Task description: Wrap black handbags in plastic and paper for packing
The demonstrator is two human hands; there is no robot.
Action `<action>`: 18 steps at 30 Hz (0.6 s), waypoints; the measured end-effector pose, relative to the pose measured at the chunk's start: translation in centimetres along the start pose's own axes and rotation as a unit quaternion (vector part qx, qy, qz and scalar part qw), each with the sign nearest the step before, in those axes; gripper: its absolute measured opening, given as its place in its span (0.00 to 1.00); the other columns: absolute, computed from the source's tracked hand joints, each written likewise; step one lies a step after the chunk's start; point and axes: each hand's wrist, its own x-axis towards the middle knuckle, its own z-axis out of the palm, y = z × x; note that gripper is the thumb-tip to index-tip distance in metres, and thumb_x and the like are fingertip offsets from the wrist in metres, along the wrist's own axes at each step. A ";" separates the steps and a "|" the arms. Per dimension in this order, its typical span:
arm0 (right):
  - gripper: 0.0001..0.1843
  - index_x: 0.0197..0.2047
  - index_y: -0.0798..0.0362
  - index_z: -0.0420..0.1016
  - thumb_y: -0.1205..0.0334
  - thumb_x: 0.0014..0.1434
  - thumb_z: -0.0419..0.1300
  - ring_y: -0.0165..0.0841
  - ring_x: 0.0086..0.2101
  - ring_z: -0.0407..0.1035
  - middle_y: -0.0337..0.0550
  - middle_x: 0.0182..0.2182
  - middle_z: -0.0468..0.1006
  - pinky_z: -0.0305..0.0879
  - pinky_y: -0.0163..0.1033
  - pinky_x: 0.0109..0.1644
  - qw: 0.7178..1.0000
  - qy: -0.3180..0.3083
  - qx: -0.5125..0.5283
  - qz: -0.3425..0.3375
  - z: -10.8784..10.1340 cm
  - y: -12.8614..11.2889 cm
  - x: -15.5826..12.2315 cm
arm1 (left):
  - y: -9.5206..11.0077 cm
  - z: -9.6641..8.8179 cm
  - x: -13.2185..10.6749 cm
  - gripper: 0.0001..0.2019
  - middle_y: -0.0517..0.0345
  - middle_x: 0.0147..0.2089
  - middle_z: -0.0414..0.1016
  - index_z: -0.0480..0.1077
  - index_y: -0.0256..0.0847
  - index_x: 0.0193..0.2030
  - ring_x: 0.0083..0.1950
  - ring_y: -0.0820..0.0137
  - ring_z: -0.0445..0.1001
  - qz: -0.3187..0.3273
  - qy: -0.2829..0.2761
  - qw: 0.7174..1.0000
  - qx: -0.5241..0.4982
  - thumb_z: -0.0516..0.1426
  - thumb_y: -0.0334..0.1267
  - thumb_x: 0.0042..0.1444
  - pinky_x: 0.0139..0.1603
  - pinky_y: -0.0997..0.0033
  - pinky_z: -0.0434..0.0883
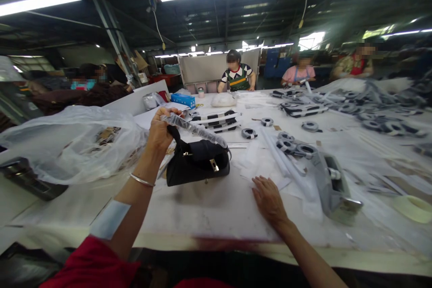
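Observation:
My left hand (162, 130) is closed around the strap of a small black handbag (199, 164). The bag is tilted over the table, with a metal clasp on its front. Clear plastic wrap (195, 129) covers a strap that slopes from my left hand down to the bag's right side. My right hand (269, 199) rests palm down on the white table (216, 216), fingers stretched out, to the right of the bag. It holds nothing. Thin white wrapping sheets (253, 162) lie just beyond its fingertips.
A tape dispenser (332, 189) and a tape roll (415, 208) stand at the right. Wrapped strap coils (297, 147) and strap bundles (216, 119) lie further back. A large clear plastic bag (81, 144) fills the left. Several co-workers, one in a striped shirt (238, 78), are behind.

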 end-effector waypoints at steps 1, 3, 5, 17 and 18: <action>0.16 0.55 0.58 0.73 0.64 0.66 0.53 0.45 0.53 0.70 0.53 0.49 0.79 0.61 0.57 0.62 1.000 0.000 0.004 -0.003 -0.1 0.0 0.0 | 0.0 0.4 0.3 0.11 0.64 0.31 0.74 0.62 0.41 0.26 0.36 0.73 0.76 -0.024 0.008 0.999 -0.047 0.60 0.23 0.43 0.47 0.67 0.76; 0.16 0.56 0.57 0.72 0.65 0.66 0.54 0.44 0.53 0.70 0.52 0.50 0.79 0.61 0.57 0.62 1.000 0.001 0.012 -0.009 -0.3 -0.1 0.1 | -0.1 0.9 0.7 0.10 0.65 0.29 0.73 0.64 0.40 0.27 0.33 0.76 0.76 -0.068 0.030 0.990 -0.117 0.58 0.22 0.49 0.46 0.70 0.76; 0.16 0.56 0.55 0.71 0.65 0.66 0.54 0.43 0.52 0.70 0.51 0.50 0.78 0.62 0.56 0.62 1.000 0.004 0.021 -0.013 -0.7 -0.3 0.3 | -0.6 1.3 1.0 0.10 0.64 0.28 0.73 0.65 0.40 0.28 0.31 0.77 0.75 -0.099 0.035 0.978 -0.180 0.56 0.22 0.54 0.45 0.73 0.77; 0.28 0.66 0.47 0.62 0.57 0.64 0.55 0.47 0.46 0.77 0.51 0.51 0.79 0.78 0.52 0.47 0.990 0.030 0.098 -0.102 2.8 3.6 -1.3 | -3.1 4.8 0.0 0.10 0.63 0.28 0.67 0.63 0.38 0.28 0.25 0.77 0.73 -0.189 -0.162 0.944 -0.217 0.59 0.23 0.52 0.32 0.75 0.78; 0.28 0.66 0.46 0.63 0.58 0.63 0.56 0.47 0.46 0.77 0.50 0.51 0.80 0.78 0.52 0.46 0.987 0.014 0.118 -0.107 3.1 4.2 -1.2 | -3.0 4.8 -0.2 0.10 0.64 0.27 0.66 0.63 0.38 0.28 0.24 0.77 0.72 -0.191 -0.170 0.943 -0.211 0.60 0.23 0.51 0.31 0.75 0.78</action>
